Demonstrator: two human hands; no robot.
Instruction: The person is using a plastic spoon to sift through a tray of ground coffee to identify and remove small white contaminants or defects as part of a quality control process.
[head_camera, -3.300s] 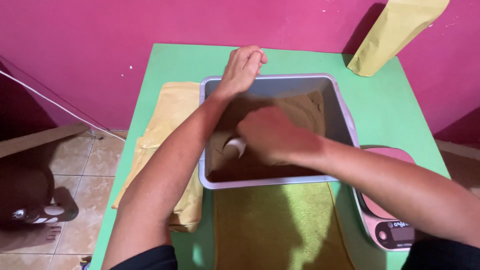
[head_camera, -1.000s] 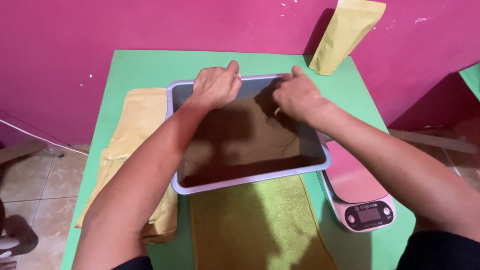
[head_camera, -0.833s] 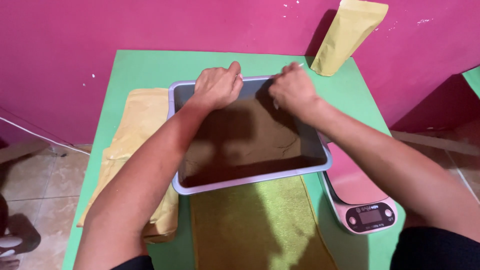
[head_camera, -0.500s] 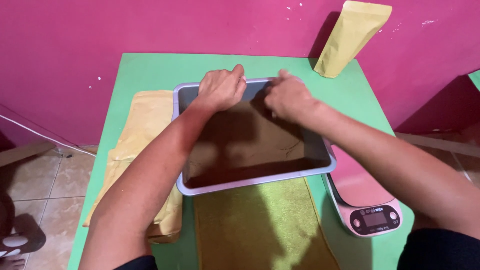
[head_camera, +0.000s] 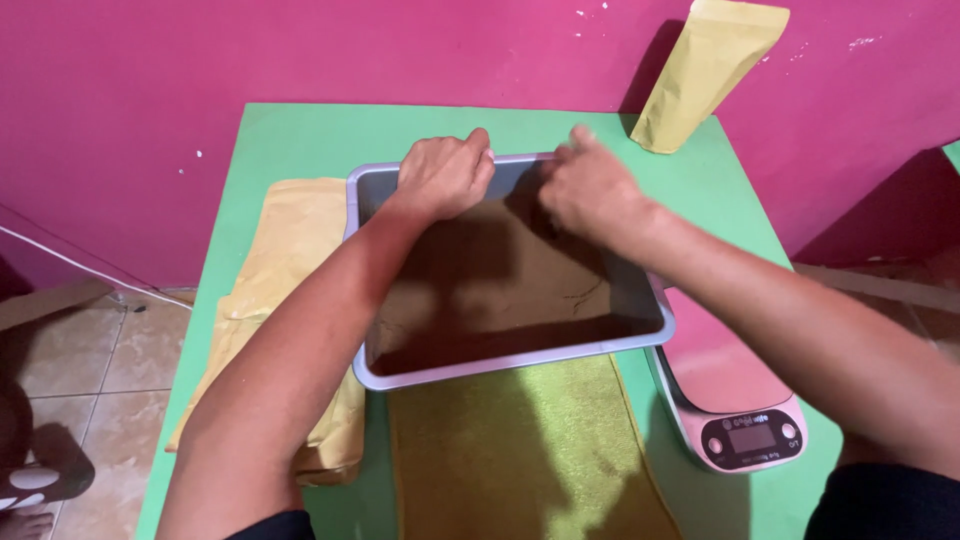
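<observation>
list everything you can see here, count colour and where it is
tray: 1, grey-lilac, centre of the table, brown powder inside
brown powder: 1 layer, brown, over the tray floor
table: 1, green, against the pink wall
paper pouches: 1 stack, tan, left of the tray
standing pouch: 1, tan, leaning on the wall at the far right corner
cloth: 1, yellow-green, in front of the tray
scale: 1, pink, right of the tray
left hand: 1, fist gripping the tray's far rim
right hand: 1, at the far rim, grip blurred
</observation>
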